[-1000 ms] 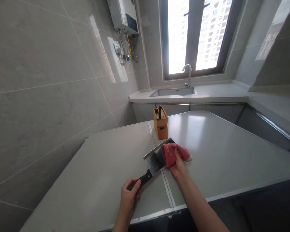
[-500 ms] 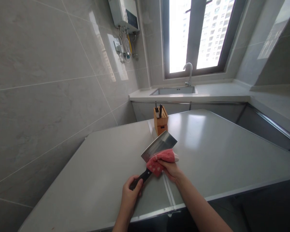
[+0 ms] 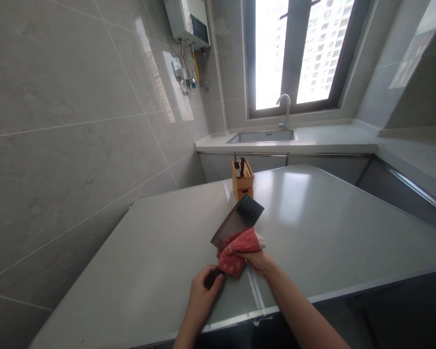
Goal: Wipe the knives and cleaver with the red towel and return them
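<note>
A cleaver (image 3: 236,220) with a broad steel blade and a black handle is held above the table, its blade angled up and to the right. My left hand (image 3: 203,286) is closed around the handle. In my right hand (image 3: 256,259) is a red cloth (image 3: 241,247) with pale spots and a whitish edge, pressed against the lower part of the blade near the handle. The cloth hides that part of the blade and some of the handle. Just beyond the blade stands a wooden knife block (image 3: 243,180) with a few black-handled tools in it.
The pale table (image 3: 160,242) has a metal seam (image 3: 255,291) running through it. Behind it are a counter (image 3: 330,135) with a sink (image 3: 261,137) and a faucet (image 3: 285,109). A water heater (image 3: 189,22) hangs on the tiled wall at the left.
The cloth has shifted slightly down towards the handle and now covers more of it. The cleaver has tilted a little, and my left hand has moved slightly right.
</note>
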Demonstrator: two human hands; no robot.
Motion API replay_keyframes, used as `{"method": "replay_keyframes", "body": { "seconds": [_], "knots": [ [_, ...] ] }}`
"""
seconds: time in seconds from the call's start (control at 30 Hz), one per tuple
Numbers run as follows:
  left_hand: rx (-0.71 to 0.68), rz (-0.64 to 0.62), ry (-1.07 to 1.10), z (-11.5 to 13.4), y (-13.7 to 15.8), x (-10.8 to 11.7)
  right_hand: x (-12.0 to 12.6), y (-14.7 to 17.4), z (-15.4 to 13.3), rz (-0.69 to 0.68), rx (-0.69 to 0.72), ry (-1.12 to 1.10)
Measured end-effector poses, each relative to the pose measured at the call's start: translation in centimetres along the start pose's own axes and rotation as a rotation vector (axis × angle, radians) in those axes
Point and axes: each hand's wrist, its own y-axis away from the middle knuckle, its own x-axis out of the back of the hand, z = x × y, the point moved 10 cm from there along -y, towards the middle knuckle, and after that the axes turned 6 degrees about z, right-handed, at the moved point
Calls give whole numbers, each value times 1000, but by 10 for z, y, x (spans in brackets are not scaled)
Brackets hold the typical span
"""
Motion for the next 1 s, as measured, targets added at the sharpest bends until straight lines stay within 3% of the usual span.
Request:
{"method": "replay_keyframes", "body": {
  "seconds": [0.13,0.27,0.37,0.77,1.0],
  "knots": [
    [34,25,-40,-9,-1,1,13,-10,-7,83,-30,13],
    [1,12,-83,-6,0,0,42,-20,-20,303,47,-177],
    [-14,-17,-108,-3,1,-3,56,-24,-23,396,84,-294],
    [-10,-50,-98,0,5,-4,90,-28,-44,500,252,-549],
    [-6,-59,-91,-2,4,-5,108,-30,-48,544,315,-585]
  ]
}}
